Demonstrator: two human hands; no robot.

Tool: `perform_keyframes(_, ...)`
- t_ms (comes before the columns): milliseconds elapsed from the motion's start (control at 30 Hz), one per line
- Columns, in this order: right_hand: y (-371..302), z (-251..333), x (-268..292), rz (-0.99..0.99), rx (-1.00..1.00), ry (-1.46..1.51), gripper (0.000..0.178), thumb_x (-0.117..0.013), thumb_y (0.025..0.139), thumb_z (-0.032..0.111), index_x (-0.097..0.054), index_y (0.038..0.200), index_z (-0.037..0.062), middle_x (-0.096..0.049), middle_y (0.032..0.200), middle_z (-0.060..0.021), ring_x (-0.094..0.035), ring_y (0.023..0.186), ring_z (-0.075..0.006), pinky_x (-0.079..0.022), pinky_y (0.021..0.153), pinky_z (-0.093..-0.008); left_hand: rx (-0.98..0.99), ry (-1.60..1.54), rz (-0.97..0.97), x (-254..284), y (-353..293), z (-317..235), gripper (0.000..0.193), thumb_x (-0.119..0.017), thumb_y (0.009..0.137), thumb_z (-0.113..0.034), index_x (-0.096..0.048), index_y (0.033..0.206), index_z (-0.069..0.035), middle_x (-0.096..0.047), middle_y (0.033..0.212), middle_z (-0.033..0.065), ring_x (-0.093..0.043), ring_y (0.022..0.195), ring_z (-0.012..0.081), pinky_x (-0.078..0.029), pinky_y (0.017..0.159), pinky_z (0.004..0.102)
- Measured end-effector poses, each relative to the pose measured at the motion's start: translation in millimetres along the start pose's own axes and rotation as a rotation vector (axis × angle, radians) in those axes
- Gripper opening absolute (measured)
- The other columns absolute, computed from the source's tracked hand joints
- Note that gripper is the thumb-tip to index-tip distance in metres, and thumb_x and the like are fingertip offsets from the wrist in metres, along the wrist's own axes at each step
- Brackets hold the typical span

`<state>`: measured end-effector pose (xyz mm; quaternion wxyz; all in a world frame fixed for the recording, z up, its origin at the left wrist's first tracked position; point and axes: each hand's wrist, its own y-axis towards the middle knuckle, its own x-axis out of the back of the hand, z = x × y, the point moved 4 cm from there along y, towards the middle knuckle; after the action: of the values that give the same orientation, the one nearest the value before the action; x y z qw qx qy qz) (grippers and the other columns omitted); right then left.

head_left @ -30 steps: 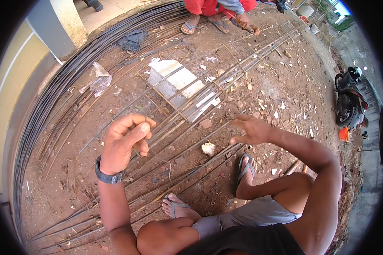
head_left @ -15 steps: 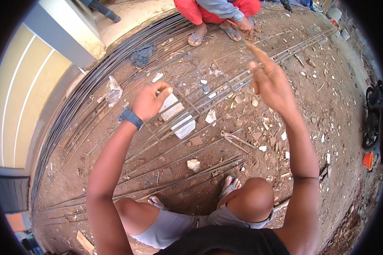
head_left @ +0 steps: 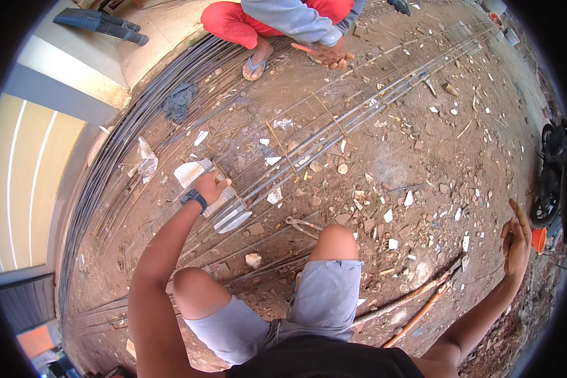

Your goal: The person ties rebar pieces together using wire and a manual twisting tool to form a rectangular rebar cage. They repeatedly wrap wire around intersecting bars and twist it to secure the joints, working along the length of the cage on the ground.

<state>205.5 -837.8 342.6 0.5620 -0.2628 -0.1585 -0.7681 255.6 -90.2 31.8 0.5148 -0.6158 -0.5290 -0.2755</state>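
Observation:
My left hand, with a dark watch on its wrist, is over a pale slab beside the near end of a rebar cage. Its thumb and fingers stand apart, and I make out nothing held in them. Far off to the right, my right hand is raised above the ground with its fingers stretched out and nothing in them. Pincers lie on the dirt just beyond my right knee. A white broken piece rests beyond the left hand.
A person in red trousers squats at the far side, hands around a red-handled tool. Long rebar rods curve along the left. A brown rod and an orange rod lie right. A motorcycle stands beyond.
My right hand has swung far out to the right. My left hand has come lower, over the slab. The view has shifted, and my right knee has moved inward.

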Motion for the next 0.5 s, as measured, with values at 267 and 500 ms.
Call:
perform_keyframes(267,5,-71,-169,0.259,-0.298,0.169,0.04,-0.042,0.105,0.012,-0.055,0.141,-0.0003,-0.049,0.064,0.0034,-0.037,0.047,-0.0046,-0.029,0.04,-0.022,-0.175,0.196,-0.081,28,7,-147,0.033,-0.07,0.088,-0.031,-0.066,0.107,-0.005,-0.072,0.098,0.0175,-0.07,0.094,0.0373,-0.056,0.08,0.0488)
perform_keyframes(500,61,-43,-384,0.393,-0.162,0.368,0.039,-0.046,0.107,0.011,-0.05,0.145,0.0056,-0.066,0.082,-0.0047,-0.058,0.055,-0.0093,-0.048,0.051,-0.0264,-0.593,-0.203,-0.382,-36,145,-268,0.029,-0.062,0.096,-0.025,-0.065,0.114,-0.004,-0.068,0.106,0.0193,-0.062,0.105,0.0395,-0.049,0.092,0.0488)
